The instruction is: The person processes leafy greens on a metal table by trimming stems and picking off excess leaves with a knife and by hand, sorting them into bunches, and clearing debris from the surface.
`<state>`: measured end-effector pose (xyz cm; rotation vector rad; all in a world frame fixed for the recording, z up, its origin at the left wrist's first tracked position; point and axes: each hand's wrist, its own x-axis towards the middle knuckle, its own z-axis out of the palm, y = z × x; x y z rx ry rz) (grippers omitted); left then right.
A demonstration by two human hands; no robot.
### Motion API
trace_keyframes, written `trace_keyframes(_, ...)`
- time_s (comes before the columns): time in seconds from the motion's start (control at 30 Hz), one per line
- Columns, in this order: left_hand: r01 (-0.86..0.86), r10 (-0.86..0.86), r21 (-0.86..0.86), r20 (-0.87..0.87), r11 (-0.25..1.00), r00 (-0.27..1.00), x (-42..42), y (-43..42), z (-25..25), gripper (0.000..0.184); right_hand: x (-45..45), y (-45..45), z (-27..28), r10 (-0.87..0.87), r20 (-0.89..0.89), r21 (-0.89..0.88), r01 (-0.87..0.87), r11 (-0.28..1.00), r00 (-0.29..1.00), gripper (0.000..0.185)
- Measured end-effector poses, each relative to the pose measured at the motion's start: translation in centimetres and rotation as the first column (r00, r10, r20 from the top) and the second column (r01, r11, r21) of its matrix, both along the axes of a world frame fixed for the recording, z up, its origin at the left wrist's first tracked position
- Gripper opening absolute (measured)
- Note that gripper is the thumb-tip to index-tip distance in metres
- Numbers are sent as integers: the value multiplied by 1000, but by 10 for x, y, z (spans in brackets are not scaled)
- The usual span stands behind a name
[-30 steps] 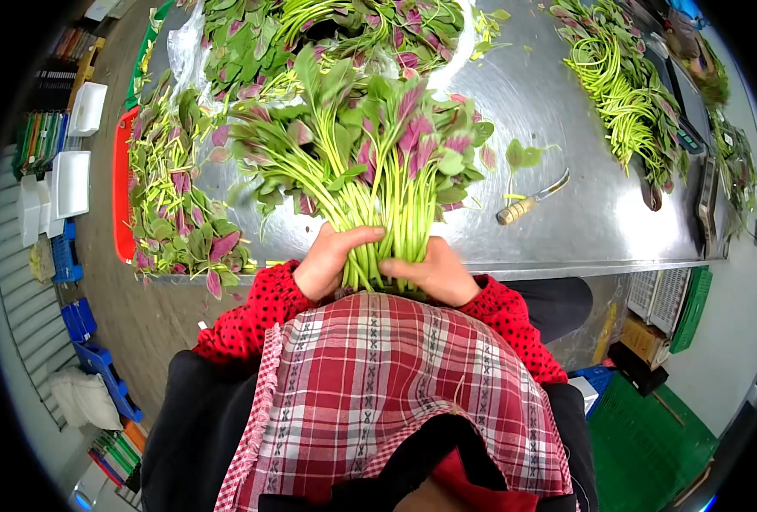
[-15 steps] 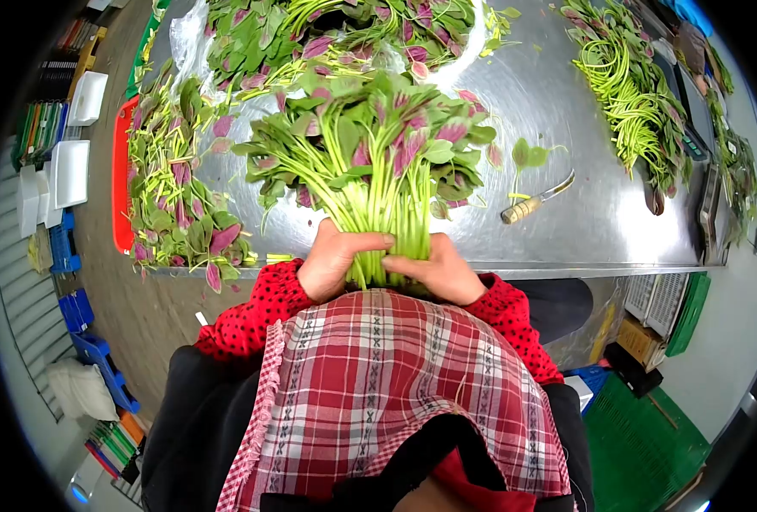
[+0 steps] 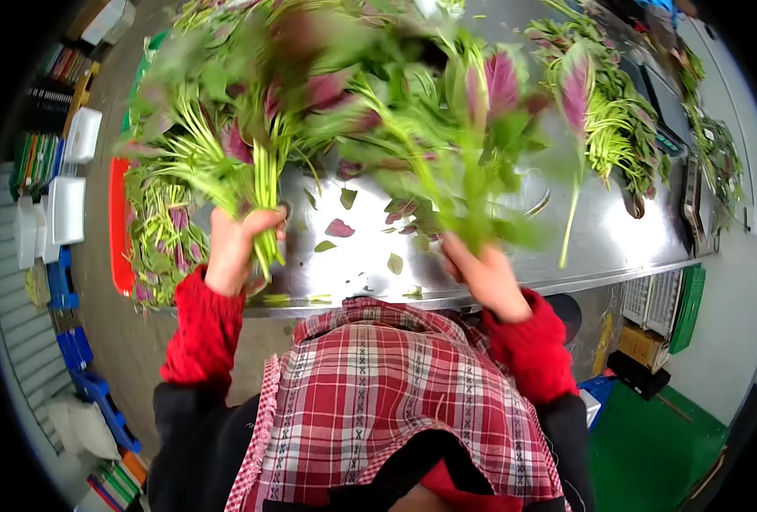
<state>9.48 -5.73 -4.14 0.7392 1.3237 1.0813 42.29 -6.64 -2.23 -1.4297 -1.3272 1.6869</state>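
My left hand [image 3: 240, 247] is closed round the stems of a bunch of leafy greens [image 3: 263, 162], lifted above the table's near edge on the left. Its green and purple leaves fan upward and blur. Fewer stems of the same amaranth-like greens [image 3: 472, 183] are in my right hand [image 3: 485, 275], whose fingers are closed; these too are smeared by motion. A single stem with a purple leaf [image 3: 576, 102] appears in mid-air right of that hand. Between my hands, loose leaves [image 3: 340, 228] lie scattered on the metal table [image 3: 361, 264]. A knife [image 3: 539, 203] is mostly hidden behind the right-hand greens.
A pile of greens [image 3: 622, 128] lies at the table's right, beside a dark device [image 3: 664, 111]. Trimmings [image 3: 161, 230] fill a red-rimmed container [image 3: 120, 230] on the left. Crates [image 3: 688, 307] stand under the table at right.
The one bunch held by both hands has been parted into two. My hands have moved apart, left and right, each with greens raised. Loose leaves now show on the table between them.
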Motion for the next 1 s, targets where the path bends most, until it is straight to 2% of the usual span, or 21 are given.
trace_keyframes(0.03,12,-12,-83,-2,997,1000,-9,9,-17,15,4,11,-29,50,-2,-205,-49,978,999,29)
trace_keyframes(0.07,97,-125,-214,-121,972,985,-3,26,9,11,-2,16,-37,-31,6,-181,32,983,999,30)
trace_keyframes(0.1,45,-44,14,-44,999,998,10,26,30,9,-8,20,-13,-7,6,14,6,1000,1000,29)
trace_keyframes(0.17,77,-69,222,-42,972,997,-2,21,54,11,-13,15,47,-37,-110,215,61,975,993,28)
trace_keyframes(0.2,-76,97,195,-102,978,990,9,19,64,14,-16,15,49,-59,-261,251,126,960,964,27)
trace_keyframes(0.23,-53,64,159,-61,986,996,17,27,60,12,-18,23,23,-69,-156,229,104,968,985,27)
trace_keyframes(0.27,-25,27,46,-33,999,999,15,37,29,11,-16,38,-23,-103,-268,-111,76,991,958,27)
trace_keyframes(0.3,3,-3,-74,6,997,1000,14,46,3,11,-13,49,-53,-169,-353,-437,-2,899,920,27)
trace_keyframes(0.33,137,-139,55,33,989,990,19,44,17,13,-34,42,-18,-133,-53,-123,125,984,990,26)
trace_keyframes(0.37,25,-29,36,117,999,993,32,38,35,15,-39,39,1,-137,-199,-146,109,983,970,27)
trace_keyframes(0.43,12,-24,150,80,989,996,26,29,45,16,-37,26,22,-76,-254,216,133,967,964,26)
trace_keyframes(0.47,-70,83,159,-72,985,994,35,32,34,15,-41,26,6,-126,-213,345,196,918,969,26)
trace_keyframes(0.5,-115,115,6,-41,993,993,41,38,9,16,-43,35,-20,-192,-183,68,207,976,964,26)
trace_keyframes(0.57,124,-137,-263,-30,957,990,44,46,-13,19,-46,34,-71,-262,-144,-137,243,960,954,26)
trace_keyframes(0.6,128,-103,-239,114,963,988,55,45,-16,20,-51,30,-59,-280,-244,-299,203,933,929,27)
trace_keyframes(0.63,128,-61,-248,259,960,964,67,30,-22,21,-58,21,-52,-287,-287,-343,182,922,914,27)
trace_keyframes(0.7,150,-89,-198,285,969,954,78,12,-36,25,-64,5,-64,-266,-253,-299,186,936,930,26)
trace_keyframes(0.8,149,-84,-180,325,972,942,95,-5,-50,28,-70,-5,-73,-256,-324,-360,132,924,911,27)
trace_keyframes(0.83,173,-99,-196,341,965,935,98,-10,-50,29,-68,-8,-77,-178,-340,-317,66,946,923,24)
trace_keyframes(0.9,184,-107,-200,345,962,932,96,-14,-51,34,-64,-6,-72,-34,-220,-227,-18,974,975,18)
trace_keyframes(1.0,310,-219,-119,476,943,852,83,-14,-50,39,-58,-3,-75,81,-250,-159,-123,980,965,21)
